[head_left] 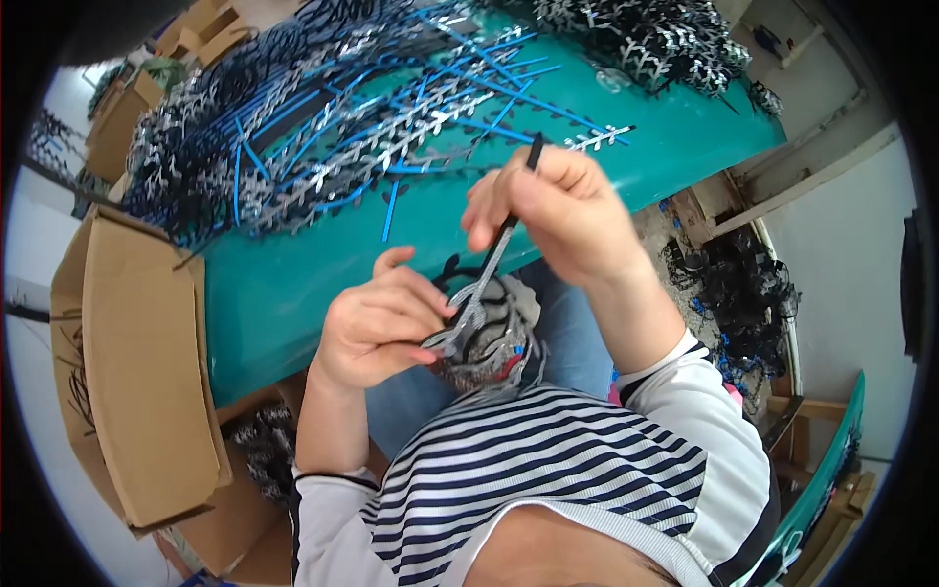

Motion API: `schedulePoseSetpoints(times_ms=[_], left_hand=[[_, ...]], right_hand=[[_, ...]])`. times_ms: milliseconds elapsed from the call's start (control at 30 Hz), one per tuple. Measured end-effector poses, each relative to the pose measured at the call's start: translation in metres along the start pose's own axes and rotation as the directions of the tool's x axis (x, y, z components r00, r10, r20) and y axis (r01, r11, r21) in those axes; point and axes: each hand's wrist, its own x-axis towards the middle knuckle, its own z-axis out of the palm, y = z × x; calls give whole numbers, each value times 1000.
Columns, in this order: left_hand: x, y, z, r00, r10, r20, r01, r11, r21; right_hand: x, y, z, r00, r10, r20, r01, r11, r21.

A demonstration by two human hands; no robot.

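Note:
Above my lap, a narrow black strip with a silver glittery face (pixel 496 252) slants between my hands. My right hand (pixel 572 210) is closed on its upper part, and the black tip sticks up past the fingers. My left hand (pixel 381 323) pinches the silver looped lower end between thumb and fingers, with one finger raised. Right below lies a bundle of silver and black strips (pixel 501 357) with a bit of red and blue on it. My hands partly cover this bundle, so I cannot tell whether it sits in a container.
The green-covered table (pixel 284 323) carries a pile of silver and black leafy sprigs with blue sticks (pixel 391 127). More leafy sprigs (pixel 650 44) are heaped at the far right. An open cardboard box (pixel 147 362) stands left. Black plastic scraps (pixel 748 293) lie on the floor at right.

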Motion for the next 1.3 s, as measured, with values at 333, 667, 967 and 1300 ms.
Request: schedulePoseSetpoints(times_ms=[333, 667, 967, 1300], left_hand=[[60, 0, -35, 975, -213, -60, 208, 976, -70], [165, -51, -46, 825, -461, -328, 457, 884, -93], [98, -83, -53, 691, -572, -442, 523, 818, -240], [95, -59, -23, 765, -593, -252, 138, 533, -835]], right_hand=[[17, -18, -56, 828, -521, -208, 178, 596, -783], [59, -36, -118, 986, -22, -164, -98, 718, -689], [76, -59, -178, 875, -315, -367, 5, 765, -644], [45, 16, -114, 925, -338, -176, 124, 703, -700]])
